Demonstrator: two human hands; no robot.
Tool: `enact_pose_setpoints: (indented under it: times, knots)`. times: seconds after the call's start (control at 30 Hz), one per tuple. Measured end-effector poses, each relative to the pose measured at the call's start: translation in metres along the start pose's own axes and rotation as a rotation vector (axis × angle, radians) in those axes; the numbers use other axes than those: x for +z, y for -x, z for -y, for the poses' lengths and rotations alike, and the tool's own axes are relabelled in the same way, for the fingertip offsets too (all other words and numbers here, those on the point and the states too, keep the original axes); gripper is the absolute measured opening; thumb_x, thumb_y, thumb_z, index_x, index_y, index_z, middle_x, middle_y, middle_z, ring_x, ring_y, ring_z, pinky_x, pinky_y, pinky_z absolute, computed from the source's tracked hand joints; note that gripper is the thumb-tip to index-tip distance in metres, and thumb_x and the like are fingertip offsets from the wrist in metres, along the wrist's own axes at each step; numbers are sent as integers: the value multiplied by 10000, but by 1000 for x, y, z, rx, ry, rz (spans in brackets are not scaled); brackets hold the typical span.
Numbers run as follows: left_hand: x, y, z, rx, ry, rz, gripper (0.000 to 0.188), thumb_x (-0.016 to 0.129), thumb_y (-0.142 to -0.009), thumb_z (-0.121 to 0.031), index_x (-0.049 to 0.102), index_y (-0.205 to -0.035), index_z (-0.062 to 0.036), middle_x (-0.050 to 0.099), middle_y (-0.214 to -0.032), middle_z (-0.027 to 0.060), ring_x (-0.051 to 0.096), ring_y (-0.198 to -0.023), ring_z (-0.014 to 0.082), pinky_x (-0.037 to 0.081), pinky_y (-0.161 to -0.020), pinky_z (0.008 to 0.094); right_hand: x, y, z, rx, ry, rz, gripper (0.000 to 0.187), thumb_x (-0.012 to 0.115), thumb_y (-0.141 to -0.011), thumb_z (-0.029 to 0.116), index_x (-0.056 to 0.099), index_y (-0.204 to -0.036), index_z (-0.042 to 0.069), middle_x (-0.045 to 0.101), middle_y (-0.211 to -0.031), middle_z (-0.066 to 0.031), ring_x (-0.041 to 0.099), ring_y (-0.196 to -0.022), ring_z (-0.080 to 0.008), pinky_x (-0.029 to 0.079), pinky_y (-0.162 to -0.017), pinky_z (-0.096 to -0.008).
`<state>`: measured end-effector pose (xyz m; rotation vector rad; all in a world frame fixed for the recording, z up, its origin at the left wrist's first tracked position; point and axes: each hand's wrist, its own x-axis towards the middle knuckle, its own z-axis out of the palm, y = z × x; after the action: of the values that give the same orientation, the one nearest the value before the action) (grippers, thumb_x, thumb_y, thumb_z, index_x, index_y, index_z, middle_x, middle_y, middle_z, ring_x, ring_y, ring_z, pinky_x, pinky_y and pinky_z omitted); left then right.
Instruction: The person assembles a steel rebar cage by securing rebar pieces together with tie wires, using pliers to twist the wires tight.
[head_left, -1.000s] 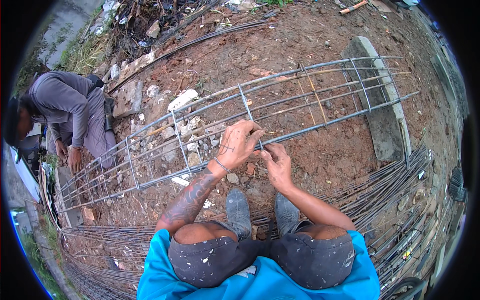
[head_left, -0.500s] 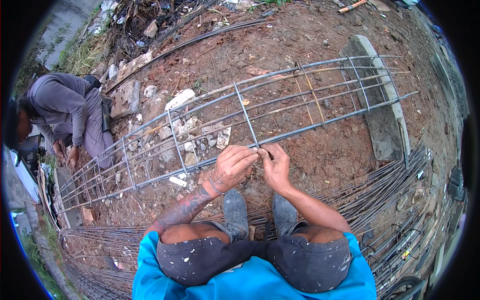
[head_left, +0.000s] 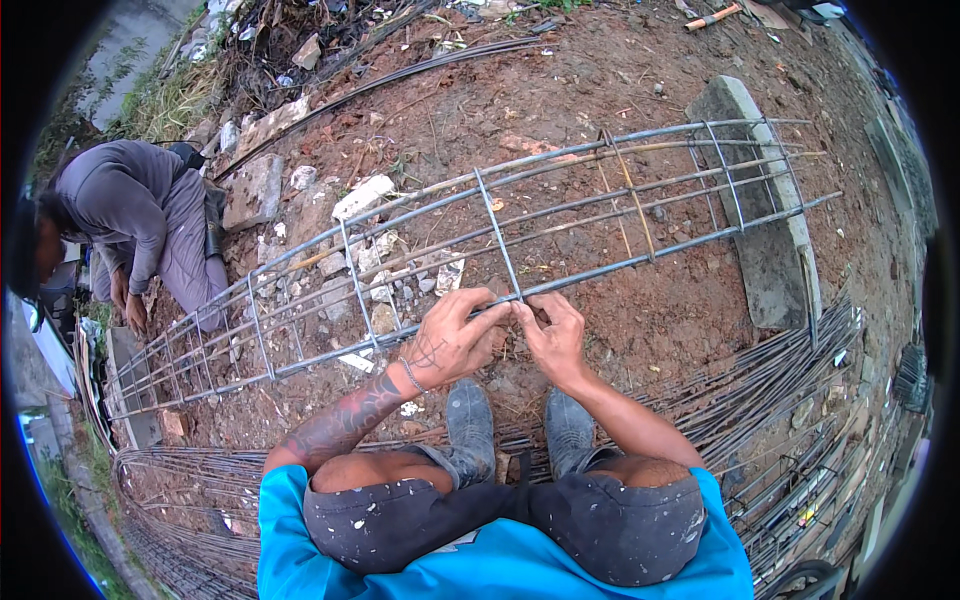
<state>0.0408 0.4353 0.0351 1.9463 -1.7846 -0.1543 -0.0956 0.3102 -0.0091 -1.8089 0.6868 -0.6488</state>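
Note:
A long rebar cage (head_left: 574, 273) stretches across the ground in front of me, its lengthwise bars ringed by square stirrups. Where a stirrup (head_left: 498, 232) meets the near bar, my left hand (head_left: 450, 338) is closed, thumb and forefinger pinched at the joint. From the other side, my right hand (head_left: 553, 338) pinches at this same joint, its fingertips nearly meeting the left's. Whatever lies between the fingertips is too small and hidden to make out. One stirrup further right (head_left: 633, 195) looks rusty brown, unlike the grey ones.
A concrete block (head_left: 762, 270) props the cage's right end; another block (head_left: 139, 390) sits under its left end. At the far left a co-worker (head_left: 135, 210) crouches, hands low by the cage. Loose rebar (head_left: 760, 380) lies nearer me, and rubble (head_left: 362, 198) lies behind and beneath the cage.
My left hand has turned slightly at the joint and its forearm has swung out to the left. My right hand stays pinched there. The view has shifted a little.

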Motion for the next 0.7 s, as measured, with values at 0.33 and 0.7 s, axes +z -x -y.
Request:
enact_pose_setpoints:
  times: [0.33, 0.7]
  knots:
    - [20, -59, 90, -483, 1020, 1002, 337, 664, -888, -254, 663, -1139, -29, 689, -970, 24, 586, -880, 81, 482, -769, 250, 11, 0, -16, -205, 46, -70, 185, 690, -845, 156, 658, -869, -25, 642, -804, -162, 630, -733, -307, 492, -641, -392]
    - [44, -54, 97, -400, 1048, 981, 361, 710, -852, -304, 671, -1088, -33, 675, -924, -7, 562, -818, 75, 469, -732, 267, 10, 5, -11, -145, 3, -63, 150, 700, -834, 116, 645, -823, -23, 621, -733, -120, 607, -666, -232, 471, -585, -343]
